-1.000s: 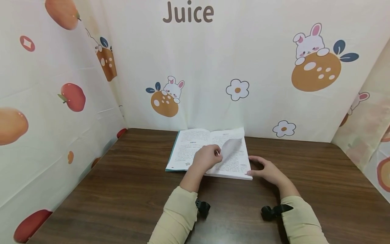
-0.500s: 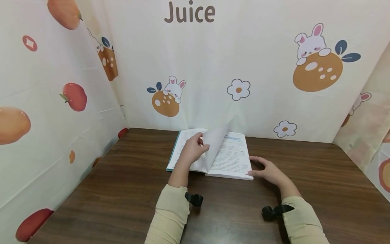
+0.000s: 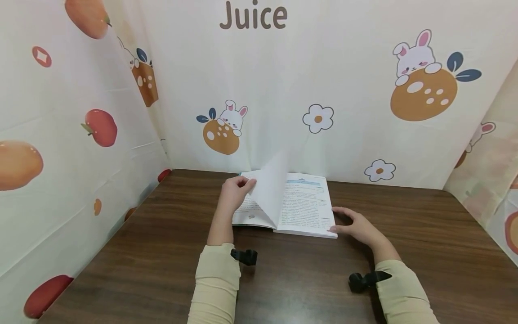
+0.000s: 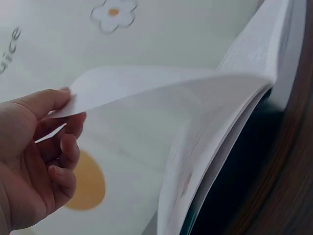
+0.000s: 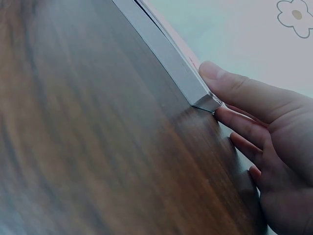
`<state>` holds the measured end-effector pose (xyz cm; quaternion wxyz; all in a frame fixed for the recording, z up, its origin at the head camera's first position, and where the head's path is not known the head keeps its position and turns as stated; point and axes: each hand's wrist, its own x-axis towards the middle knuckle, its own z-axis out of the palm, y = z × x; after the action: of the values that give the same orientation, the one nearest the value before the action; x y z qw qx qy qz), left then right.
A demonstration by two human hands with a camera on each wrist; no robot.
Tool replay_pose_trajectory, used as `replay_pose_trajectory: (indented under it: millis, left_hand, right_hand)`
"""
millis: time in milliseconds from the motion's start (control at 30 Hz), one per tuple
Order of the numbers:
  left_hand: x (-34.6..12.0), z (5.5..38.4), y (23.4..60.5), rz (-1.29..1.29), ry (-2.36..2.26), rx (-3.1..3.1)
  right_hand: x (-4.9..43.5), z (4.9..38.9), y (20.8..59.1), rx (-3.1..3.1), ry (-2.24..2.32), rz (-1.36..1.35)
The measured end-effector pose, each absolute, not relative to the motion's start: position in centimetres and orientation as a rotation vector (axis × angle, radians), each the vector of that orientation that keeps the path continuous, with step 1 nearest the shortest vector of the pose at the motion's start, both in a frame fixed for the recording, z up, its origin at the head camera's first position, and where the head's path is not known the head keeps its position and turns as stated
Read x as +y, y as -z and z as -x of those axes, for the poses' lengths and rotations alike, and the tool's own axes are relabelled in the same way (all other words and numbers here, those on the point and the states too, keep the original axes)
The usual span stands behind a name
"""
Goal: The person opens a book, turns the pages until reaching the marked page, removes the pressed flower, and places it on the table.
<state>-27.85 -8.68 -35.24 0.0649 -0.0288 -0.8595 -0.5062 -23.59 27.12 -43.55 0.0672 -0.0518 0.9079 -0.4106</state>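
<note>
An open book [image 3: 305, 211] with printed pages and a teal cover edge lies on the wooden table. My left hand [image 3: 234, 193] pinches the outer edge of one page [image 3: 272, 186] between thumb and fingers, and the page stands raised over the left half. In the left wrist view that lifted page [image 4: 117, 88] bends from the fingertips to the spine, while the other fingers curl beneath. My right hand [image 3: 358, 228] holds the book's right edge; in the right wrist view its thumb [image 5: 212, 72] rests on top near the corner and its fingers lie along the side of the page block.
A dark brown wooden table [image 3: 299, 279] runs out to both sides and toward the body. Right behind the book hangs a pale curtain [image 3: 275, 81] printed with fruit, rabbits and flowers. A black wrist camera [image 3: 244, 257] is strapped to the left sleeve, another to the right.
The left hand has carried the page leftward from the right half, across the spine, toward the left half. A right page with a blue heading band is uncovered. The right hand has stayed put.
</note>
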Motion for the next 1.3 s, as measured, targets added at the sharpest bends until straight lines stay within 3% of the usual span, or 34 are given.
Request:
replay_pose_trajectory:
  millis: [700,1300]
  left_hand:
    - [-15.3,27.9,37.8,-0.240,1.476,-2.868]
    - [-15.8,27.7,40.0,-0.285,1.228,-3.117]
  right_hand:
    - [27.1,23.6,43.5,2.741,1.227,0.168]
    - [27.2,23.7,43.6,2.755,1.197,0.168]
